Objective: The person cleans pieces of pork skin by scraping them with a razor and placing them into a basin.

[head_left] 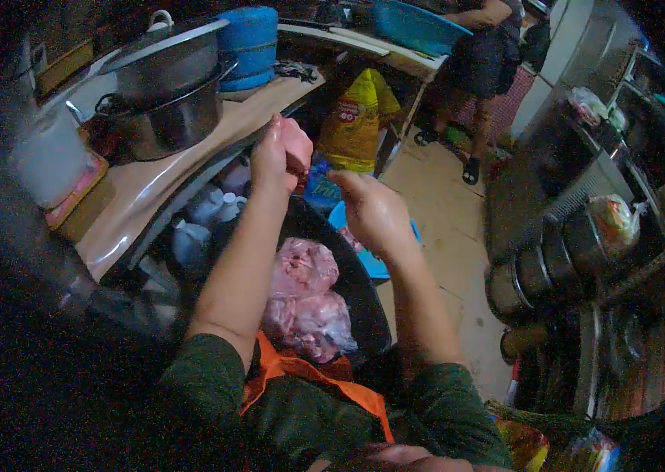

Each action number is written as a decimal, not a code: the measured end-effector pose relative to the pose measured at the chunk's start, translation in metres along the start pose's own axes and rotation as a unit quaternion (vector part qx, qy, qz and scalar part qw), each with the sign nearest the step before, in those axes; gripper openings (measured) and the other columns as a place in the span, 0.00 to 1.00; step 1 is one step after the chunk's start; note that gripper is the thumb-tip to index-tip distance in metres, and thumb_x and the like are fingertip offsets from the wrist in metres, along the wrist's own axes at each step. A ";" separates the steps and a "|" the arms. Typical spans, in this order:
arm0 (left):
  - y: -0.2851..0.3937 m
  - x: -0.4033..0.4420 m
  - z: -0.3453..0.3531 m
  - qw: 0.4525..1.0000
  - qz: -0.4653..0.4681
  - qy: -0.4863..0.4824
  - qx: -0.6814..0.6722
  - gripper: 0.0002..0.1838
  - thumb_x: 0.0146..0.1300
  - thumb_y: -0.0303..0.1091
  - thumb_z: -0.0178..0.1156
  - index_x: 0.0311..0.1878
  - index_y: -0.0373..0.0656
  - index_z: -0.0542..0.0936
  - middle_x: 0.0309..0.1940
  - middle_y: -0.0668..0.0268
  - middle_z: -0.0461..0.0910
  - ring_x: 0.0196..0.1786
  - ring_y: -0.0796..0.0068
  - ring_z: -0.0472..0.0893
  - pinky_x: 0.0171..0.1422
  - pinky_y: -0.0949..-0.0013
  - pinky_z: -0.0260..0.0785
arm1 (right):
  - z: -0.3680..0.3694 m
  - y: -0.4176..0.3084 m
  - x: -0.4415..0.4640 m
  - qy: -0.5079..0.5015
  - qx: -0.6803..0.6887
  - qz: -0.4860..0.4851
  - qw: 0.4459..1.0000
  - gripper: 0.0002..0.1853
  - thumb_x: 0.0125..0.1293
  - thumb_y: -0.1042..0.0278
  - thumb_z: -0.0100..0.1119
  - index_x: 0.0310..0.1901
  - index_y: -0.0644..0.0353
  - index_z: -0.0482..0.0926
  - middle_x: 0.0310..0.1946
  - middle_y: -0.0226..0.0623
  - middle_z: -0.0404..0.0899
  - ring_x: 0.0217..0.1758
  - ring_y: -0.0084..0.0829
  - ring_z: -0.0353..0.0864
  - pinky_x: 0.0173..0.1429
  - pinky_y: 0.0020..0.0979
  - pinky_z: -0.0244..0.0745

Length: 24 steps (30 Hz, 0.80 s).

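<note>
My left hand is closed around a piece of pink raw meat, raised near the counter edge. To its right, my right hand is held out with its fingers curled; whatever it may hold is too small to make out. Below my forearms, two clear plastic bags of raw meat lie in a dark tub. A light blue container with some meat in it shows partly behind my right hand.
Metal pots and a blue bucket stand on the left counter. Ahead is a yellow sack. Another person stands by a blue basin. Shelves with pots line the right.
</note>
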State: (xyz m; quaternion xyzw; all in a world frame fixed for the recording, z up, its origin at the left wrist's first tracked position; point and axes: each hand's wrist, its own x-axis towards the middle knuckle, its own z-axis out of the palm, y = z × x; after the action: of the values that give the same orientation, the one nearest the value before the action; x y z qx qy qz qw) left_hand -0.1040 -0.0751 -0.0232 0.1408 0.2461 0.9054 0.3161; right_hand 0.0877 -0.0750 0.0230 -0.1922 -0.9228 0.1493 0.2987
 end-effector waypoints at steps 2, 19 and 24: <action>0.008 -0.001 -0.006 0.998 -0.014 -0.057 -0.009 0.11 0.58 0.44 0.54 0.31 0.46 0.72 0.22 0.71 0.71 0.24 0.78 0.72 0.28 0.73 0.64 | -0.001 0.001 0.000 -0.045 -0.034 0.018 0.998 0.14 0.59 0.75 0.47 0.47 0.54 0.71 0.41 0.46 0.74 0.43 0.43 0.74 0.47 0.34 0.69; 0.009 -0.003 -0.006 0.987 -0.098 -0.116 -0.046 0.15 0.57 0.49 0.51 0.31 0.46 0.70 0.18 0.64 0.71 0.16 0.65 0.71 0.17 0.65 0.65 | 0.039 0.003 0.001 0.137 0.134 -0.057 0.980 0.15 0.59 0.76 0.43 0.49 0.58 0.68 0.42 0.48 0.73 0.46 0.47 0.72 0.48 0.38 0.68; 0.011 -0.009 -0.001 0.996 -0.062 -0.011 -0.068 0.14 0.56 0.47 0.51 0.30 0.45 0.70 0.19 0.64 0.70 0.18 0.64 0.72 0.18 0.63 0.66 | 0.033 -0.008 -0.008 0.051 0.115 -0.032 0.992 0.17 0.59 0.78 0.43 0.51 0.58 0.66 0.43 0.49 0.72 0.48 0.46 0.72 0.50 0.37 0.67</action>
State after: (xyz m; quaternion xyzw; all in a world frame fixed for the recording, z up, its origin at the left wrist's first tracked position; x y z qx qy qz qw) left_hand -0.1031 -0.0884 -0.0194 0.1135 0.1885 0.8972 0.3830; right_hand 0.0718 -0.0911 -0.0038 -0.1344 -0.8887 0.2352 0.3700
